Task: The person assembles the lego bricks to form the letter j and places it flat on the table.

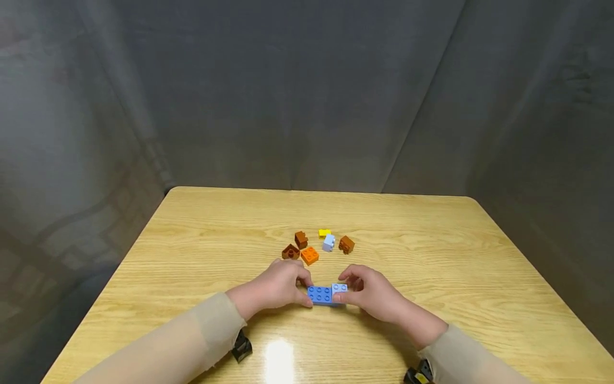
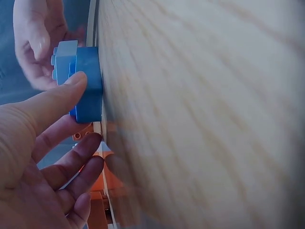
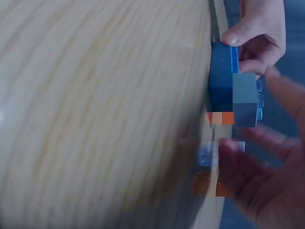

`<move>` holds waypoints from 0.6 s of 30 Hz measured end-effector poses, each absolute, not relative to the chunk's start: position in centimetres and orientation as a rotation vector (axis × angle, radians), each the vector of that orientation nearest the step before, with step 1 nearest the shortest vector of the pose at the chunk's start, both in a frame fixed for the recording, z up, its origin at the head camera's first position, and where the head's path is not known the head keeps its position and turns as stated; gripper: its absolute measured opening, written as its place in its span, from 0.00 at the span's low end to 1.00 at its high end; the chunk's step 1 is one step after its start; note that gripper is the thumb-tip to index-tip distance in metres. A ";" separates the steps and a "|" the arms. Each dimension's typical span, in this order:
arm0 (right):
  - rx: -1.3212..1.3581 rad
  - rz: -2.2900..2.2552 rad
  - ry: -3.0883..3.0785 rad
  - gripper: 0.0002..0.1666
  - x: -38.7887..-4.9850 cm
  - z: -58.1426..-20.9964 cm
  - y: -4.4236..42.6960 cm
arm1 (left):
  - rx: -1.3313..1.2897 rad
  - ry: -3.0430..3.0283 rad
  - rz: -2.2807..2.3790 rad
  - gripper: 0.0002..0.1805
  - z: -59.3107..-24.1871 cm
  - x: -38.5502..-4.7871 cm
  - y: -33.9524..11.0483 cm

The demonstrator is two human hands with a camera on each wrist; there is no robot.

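Note:
Thumb and fingers of my left hand [image 1: 280, 285] pinch the left end of a blue brick [image 1: 319, 295], low over the tabletop. A smaller light blue brick [image 1: 339, 288] sits on its right end, studs up. In the right wrist view my right hand [image 3: 281, 191], slightly blurred, has its fingers spread beside the light blue brick [image 3: 244, 90], with a gap between thumb and brick. The left wrist view shows my left thumb [image 2: 71, 93] against the blue brick [image 2: 89, 105].
Beyond the hands on the wooden table [image 1: 216, 224] lie an orange brick [image 1: 309, 255], a yellow brick [image 1: 324, 233], another light blue brick [image 1: 328, 243] and brown bricks [image 1: 346, 245] [image 1: 300, 239] [image 1: 290, 252]. A grey curtain [image 1: 288, 96] hangs behind the far edge.

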State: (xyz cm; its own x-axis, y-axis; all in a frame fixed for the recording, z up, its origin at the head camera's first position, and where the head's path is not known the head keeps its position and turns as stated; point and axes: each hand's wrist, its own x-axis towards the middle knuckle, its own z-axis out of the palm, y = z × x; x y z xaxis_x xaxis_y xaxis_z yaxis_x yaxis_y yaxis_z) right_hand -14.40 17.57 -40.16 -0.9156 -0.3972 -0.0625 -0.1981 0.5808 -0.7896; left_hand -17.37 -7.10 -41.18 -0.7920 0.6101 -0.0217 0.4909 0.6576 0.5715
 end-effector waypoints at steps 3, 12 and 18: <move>-0.675 -1.172 2.682 0.24 -14.4 -40.5 17.4 | 0.888 2.664 0.832 0.13 -41.2 -17.4 -7.1; -0.652 -1.184 2.712 0.17 -14.4 -40.9 17.1 | 0.881 2.669 0.825 0.13 -40.9 -17.2 -7.0; -0.629 -1.185 2.697 0.15 -14.4 -40.9 16.8 | 0.877 2.585 0.939 0.12 -40.1 -18.3 -7.8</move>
